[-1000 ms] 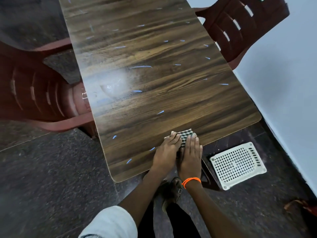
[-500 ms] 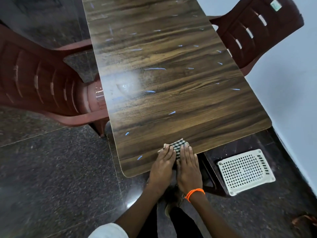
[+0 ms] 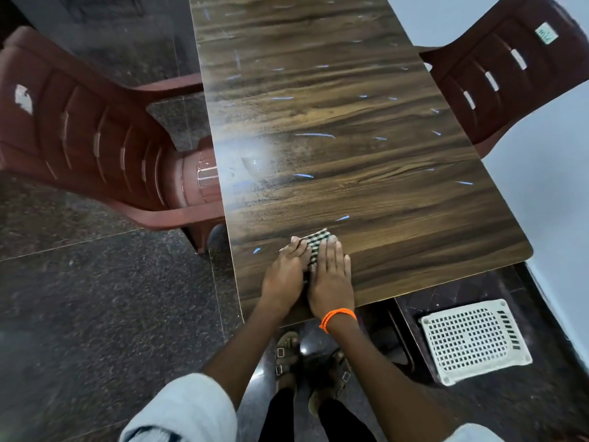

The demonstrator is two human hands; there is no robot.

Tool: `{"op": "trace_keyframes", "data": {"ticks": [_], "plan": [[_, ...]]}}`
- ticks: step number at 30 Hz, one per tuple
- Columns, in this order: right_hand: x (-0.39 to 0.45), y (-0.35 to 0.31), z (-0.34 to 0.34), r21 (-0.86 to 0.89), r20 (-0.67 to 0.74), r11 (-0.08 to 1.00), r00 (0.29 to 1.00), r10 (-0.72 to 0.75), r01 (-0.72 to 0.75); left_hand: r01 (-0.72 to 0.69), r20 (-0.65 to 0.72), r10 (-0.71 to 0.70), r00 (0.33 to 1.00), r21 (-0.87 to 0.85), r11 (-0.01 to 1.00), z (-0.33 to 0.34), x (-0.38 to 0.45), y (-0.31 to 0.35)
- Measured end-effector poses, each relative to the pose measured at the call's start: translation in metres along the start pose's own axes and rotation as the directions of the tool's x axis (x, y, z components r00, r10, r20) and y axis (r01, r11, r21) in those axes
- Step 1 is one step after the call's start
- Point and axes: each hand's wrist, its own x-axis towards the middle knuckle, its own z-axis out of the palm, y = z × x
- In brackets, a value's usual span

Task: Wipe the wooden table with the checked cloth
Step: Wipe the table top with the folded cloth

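Checked cloth (image 3: 315, 247) — a small black-and-white folded piece — lies under both hands near the near edge of the long dark wooden table (image 3: 350, 138). The left hand (image 3: 284, 275) and right hand (image 3: 331, 275) press it side by side, fingers straight and flat. An orange bead bracelet (image 3: 338, 317) circles the right wrist. Brown plastic chairs (image 3: 89, 138) flank the table — a white perforated plastic panel (image 3: 475, 339) lies on the floor to the right.

The chair (image 3: 510, 78) bears a small sticker (image 3: 546, 32) (print seemingly too blurred to read).
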Motion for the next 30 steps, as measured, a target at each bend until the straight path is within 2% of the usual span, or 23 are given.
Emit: {"op": "trace_keyframes", "data": {"ticks": [4, 8, 12, 16, 20, 23, 27, 30], "plan": [[-0.048, -0.012, 0.019, 0.011, -0.024, 0.999, 0.999, -0.037, 0.038, 0.009, -0.026, -0.010, 1.000, -0.053, 0.999, 0.004, -0.052, -0.009], [-0.089, 0.012, 0.022, -0.014, -0.002, 0.999, 0.999, -0.051, 0.051, -0.040, 0.005, 0.041, 0.999, -0.085, 0.996, 0.009, -0.087, 0.016], [-0.091, 0.040, 0.010, -0.056, 0.003, 0.998, 0.999, -0.032, 0.033, -0.063, 0.012, 0.064, 0.998, -0.075, 0.995, 0.017, -0.078, 0.047], [-0.058, 0.041, -0.001, -0.058, 0.017, 0.998, 1.000, -0.005, 0.006, -0.047, 0.001, 0.047, 0.999, -0.034, 0.998, 0.017, -0.048, 0.044], [-0.017, 0.008, 0.000, -0.030, 0.015, 0.999, 1.000, -0.027, 0.028, 0.003, -0.054, -0.002, 0.999, 0.017, 1.000, -0.003, -0.022, 0.012], [0.002, -0.034, 0.009, -0.016, 0.033, 0.999, 0.998, -0.046, 0.047, 0.052, -0.032, -0.051, 0.998, 0.029, 0.998, -0.021, -0.018, -0.025], [-0.016, -0.080, 0.026, 0.003, 0.035, 0.998, 0.997, -0.071, 0.070, 0.073, -0.015, -0.073, 0.997, -0.003, 0.997, -0.036, -0.045, -0.066], [-0.052, -0.089, 0.038, 0.017, 0.014, 0.997, 0.997, -0.076, 0.076, 0.050, 0.009, -0.050, 0.999, -0.024, 0.998, -0.030, -0.082, -0.076]]}}
